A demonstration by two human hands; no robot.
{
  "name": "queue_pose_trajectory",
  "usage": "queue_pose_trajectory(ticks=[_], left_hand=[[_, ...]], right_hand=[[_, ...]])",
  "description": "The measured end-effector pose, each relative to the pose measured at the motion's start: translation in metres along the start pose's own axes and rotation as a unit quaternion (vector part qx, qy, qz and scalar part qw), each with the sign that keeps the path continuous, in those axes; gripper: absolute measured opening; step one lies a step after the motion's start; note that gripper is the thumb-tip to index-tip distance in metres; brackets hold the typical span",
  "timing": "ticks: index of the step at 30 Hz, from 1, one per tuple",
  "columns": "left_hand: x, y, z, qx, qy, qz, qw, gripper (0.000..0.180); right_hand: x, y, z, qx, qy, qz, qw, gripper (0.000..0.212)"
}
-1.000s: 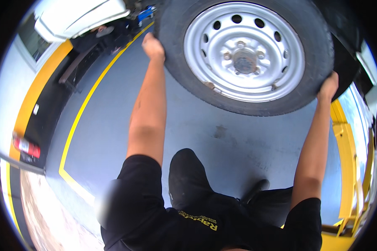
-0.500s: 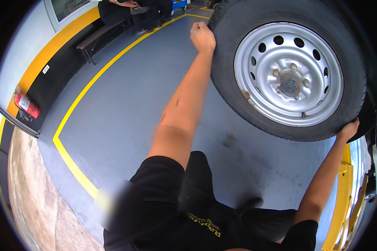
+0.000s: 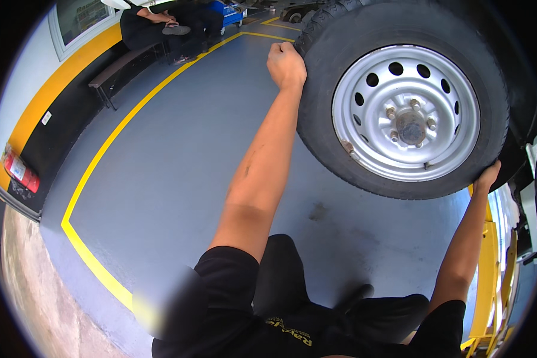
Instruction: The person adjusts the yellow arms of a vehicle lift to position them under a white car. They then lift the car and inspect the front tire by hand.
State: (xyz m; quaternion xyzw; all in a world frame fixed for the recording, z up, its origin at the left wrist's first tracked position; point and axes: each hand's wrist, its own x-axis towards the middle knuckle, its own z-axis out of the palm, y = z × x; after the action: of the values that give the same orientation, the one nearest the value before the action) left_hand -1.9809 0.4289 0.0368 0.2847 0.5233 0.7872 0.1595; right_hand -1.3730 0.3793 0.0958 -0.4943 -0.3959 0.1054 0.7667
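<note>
A car wheel [image 3: 407,113], a silver steel rim in a black tyre, stands raised above the floor at the upper right. Round its rusty hub centre sit several lug nuts, and holes ring the rim. My left hand [image 3: 287,64] is closed against the tread on the tyre's left side, its arm stretched out. Low on the right edge, my right hand [image 3: 488,175] grips the tyre, with part of its fingers hidden behind the rubber. Whether the wheel also rests on a hub behind it, I cannot tell.
A yellow metal post [image 3: 488,256] stands at the lower right, below the wheel. On the left wall side are a red fire extinguisher [image 3: 21,170] and a bench [image 3: 124,71] with seated people. A blue cart [image 3: 227,15] stands far back. Yellow lines cross the grey floor [image 3: 161,179].
The view has shifted, so the bench and extinguisher appear lower and further left. Both hands stay at the tyre, and the rim seems turned little, if at all.
</note>
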Motion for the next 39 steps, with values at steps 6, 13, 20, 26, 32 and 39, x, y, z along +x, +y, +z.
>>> queue_pose_trajectory(ticks=[6,13,20,26,32,39], left_hand=[[0.026,-0.017,-0.001,0.012,0.005,0.029,1.000,0.042],[0.013,-0.008,0.001,-0.005,0.022,0.016,1.000,0.041],[0.012,-0.009,0.002,-0.005,0.006,0.016,1.000,0.037],[0.000,-0.005,-0.008,-0.010,0.012,0.016,1.000,0.029],[0.016,-0.024,0.005,-0.015,-0.007,0.019,1.000,0.029],[0.008,-0.006,-0.008,-0.019,0.041,0.047,0.998,0.031]], right_hand=[[-0.027,0.004,0.015,-0.032,0.036,0.013,0.999,0.059],[-0.002,0.005,0.017,-0.024,0.028,-0.014,0.999,0.062],[-0.008,0.014,0.006,-0.046,0.011,-0.017,0.999,0.060],[0.013,0.013,-0.005,0.009,-0.047,0.005,0.999,0.063],[-0.010,0.005,0.011,-0.017,0.004,0.019,1.000,0.066],[0.015,0.015,0.002,0.005,-0.031,0.011,0.999,0.067]])
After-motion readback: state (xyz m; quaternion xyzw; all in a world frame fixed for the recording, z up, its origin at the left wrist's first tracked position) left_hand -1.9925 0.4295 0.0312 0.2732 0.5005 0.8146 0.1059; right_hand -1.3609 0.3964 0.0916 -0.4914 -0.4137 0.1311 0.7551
